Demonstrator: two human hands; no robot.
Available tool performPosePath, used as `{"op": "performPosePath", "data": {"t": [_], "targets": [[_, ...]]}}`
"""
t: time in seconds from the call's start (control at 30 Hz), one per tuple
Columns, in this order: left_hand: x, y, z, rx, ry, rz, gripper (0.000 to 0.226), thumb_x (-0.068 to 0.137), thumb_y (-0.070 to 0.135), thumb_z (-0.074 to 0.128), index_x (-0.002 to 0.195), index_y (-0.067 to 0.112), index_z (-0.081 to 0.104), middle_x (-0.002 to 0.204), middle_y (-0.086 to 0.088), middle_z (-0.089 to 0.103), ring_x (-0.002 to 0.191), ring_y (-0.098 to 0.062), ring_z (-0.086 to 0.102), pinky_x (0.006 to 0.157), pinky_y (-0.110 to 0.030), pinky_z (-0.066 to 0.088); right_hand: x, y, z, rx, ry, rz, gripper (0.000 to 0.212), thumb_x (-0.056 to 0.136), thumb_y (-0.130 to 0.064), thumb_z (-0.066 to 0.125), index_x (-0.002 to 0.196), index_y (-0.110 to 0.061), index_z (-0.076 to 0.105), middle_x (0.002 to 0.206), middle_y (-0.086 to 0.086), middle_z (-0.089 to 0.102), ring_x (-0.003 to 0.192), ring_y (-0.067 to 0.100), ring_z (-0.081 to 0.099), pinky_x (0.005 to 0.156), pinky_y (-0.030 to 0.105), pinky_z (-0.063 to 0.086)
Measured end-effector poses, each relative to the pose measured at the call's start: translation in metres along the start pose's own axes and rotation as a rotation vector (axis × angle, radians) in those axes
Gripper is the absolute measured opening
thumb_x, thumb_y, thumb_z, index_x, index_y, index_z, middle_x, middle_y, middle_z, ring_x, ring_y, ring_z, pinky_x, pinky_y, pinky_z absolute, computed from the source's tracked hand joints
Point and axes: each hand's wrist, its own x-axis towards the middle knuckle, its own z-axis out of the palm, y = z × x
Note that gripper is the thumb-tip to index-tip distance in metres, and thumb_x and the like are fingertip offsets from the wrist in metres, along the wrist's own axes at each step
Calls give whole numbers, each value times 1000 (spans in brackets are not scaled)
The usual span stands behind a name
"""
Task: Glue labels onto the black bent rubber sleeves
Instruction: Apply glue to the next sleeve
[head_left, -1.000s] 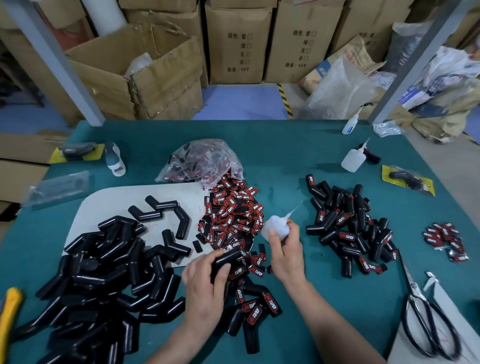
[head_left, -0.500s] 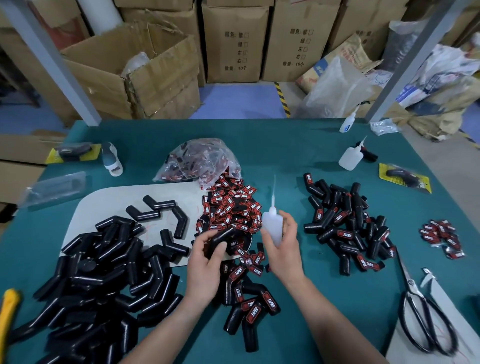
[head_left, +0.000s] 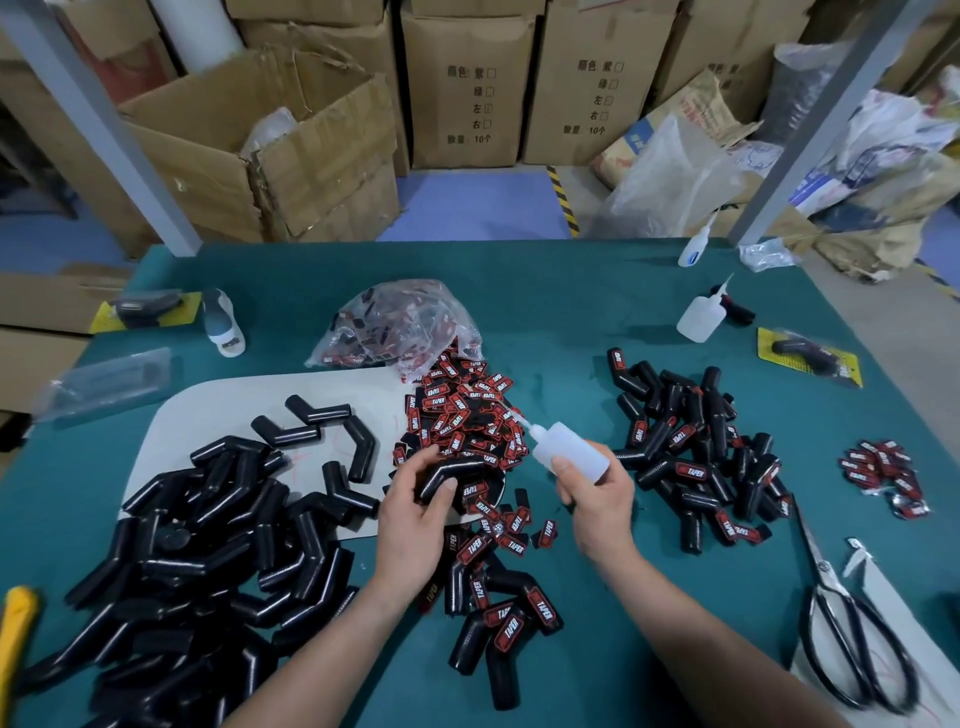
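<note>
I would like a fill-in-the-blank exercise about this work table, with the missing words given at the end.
1. The right hand holds a squeeze ____ of glue.
2. The left hand holds one black bent ____.
3. The glue nozzle points toward the person's ____.
4. The scissors lie at the table's ____ edge.

Missing words: bottle; sleeve; left; right

table (head_left: 571, 312) teal | sleeves (head_left: 208, 545) black | labels (head_left: 467, 415) red and black, white lettering | bottle (head_left: 574, 451) translucent white | scissors (head_left: 852, 639) black-handled | boxes (head_left: 467, 83) brown | cards (head_left: 810, 358) yellow
</note>
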Motion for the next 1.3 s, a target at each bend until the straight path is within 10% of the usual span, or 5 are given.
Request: {"op": "performPosePath", "data": {"t": [0.5,0.83,1.03,1.2,1.3], "targets": [[-6,-3,4,10,44,73,38,92,8,76,116,37,70,122,18,66,111,10,61,84,-4,48,-8,-8,-5,126,82,-80,20,79,-38,70,78,-19,65,52,4,51,39,14,41,38,21,34],[-6,-13,5,-53,20,62,40,89,6,78,114,37,74,118,20,67,109,-12,70,84,-42,63,-15,-13,-7,-214,218,-296,29,79,-62,67,77,-33,65,61,11,60,53,28,58,46,41,49],[-8,-5,5,-2,47,159,58,87,6,80,109,58,69,116,23,67,106,-3,68,78,-13,56,-19,-14,-6,-276,229,-333,55,79,-75,61,77,-20,59,60,15,59,54,36,59,48,41,49],[-7,-11,5,-10,42,142,46,87,6,80,111,45,73,118,19,68,109,-11,69,80,-34,63,-20,-14,-4,-332,246,-345,30,78,-52,63,77,-23,58,63,12,59,57,33,60,48,45,50],[-7,-9,5,15,51,171,53,87,7,80,110,54,71,118,21,68,109,-6,67,80,-14,55,-20,-13,-4,-342,240,-344,29,78,-51,63,77,-22,59,64,12,60,57,36,60,48,47,51]]}}
